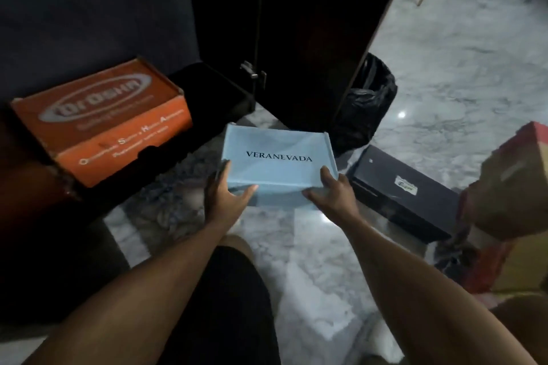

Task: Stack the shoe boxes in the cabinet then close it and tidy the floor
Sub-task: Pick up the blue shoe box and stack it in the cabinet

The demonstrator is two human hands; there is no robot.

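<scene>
A light blue shoe box [278, 157] printed VERANEVADA is held above the marble floor, level, in front of the dark cabinet [225, 27]. My left hand [225, 192] grips its near left corner and my right hand [329, 192] grips its near right corner, thumbs on the lid. An orange shoe box [100, 115] lies on the cabinet's low shelf at the left, beside a black box [207, 89]. The cabinet door [320, 38] stands open. Another black shoe box [406, 192] lies on the floor at the right.
A black plastic bag [367, 101] sits behind the open door. A pile of red and tan cartons [510, 201] stands at the right edge. My knee in dark shorts [225, 290] is below the arms. The marble floor [444, 83] stretches to the right.
</scene>
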